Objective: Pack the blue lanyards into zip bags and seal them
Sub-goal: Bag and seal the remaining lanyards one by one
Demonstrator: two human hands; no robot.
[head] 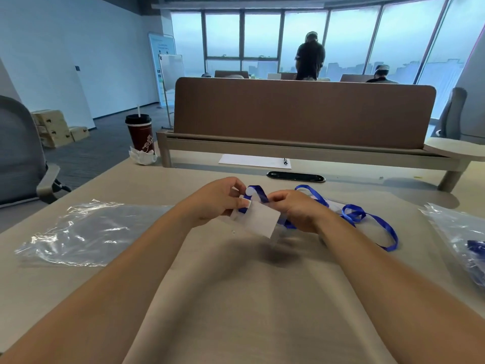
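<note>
Blue ribbon of a blue lanyard (372,219) trailed in loose loops from the person's hands onto the desk (236,298), running out past the right wrist. The left hand (217,200) had its fingers curled, pinching the top edge of a white badge card (262,219) that hung from the ribbon. The right hand (296,208) was curled too, pinching the ribbon just beside the card. Card and ribbon sat between the two hands, lifted slightly off the desk.

The ribbon looked light, limp and a little slick, likely to spring out of any fold. The card looked thin but stiffer. Gathering the loops into a bundle and gripping at the card end would probably give the most control.

Empty zip bags (86,232), clear and crinkled, lay flat to the left of the left forearm. Out past the right forearm lay another clear bag (456,240) with something blue inside, probably a lanyard.

The desk was pale beige and smooth. Beyond the hands lay a sheet of paper (252,161) with a pen (285,161), then a brown divider panel (301,111). Far beyond the left hand stood a dark red takeaway cup (139,135) with a straw. The room was an open office with tall windows (262,35); two people were past the divider, one standing.
</note>
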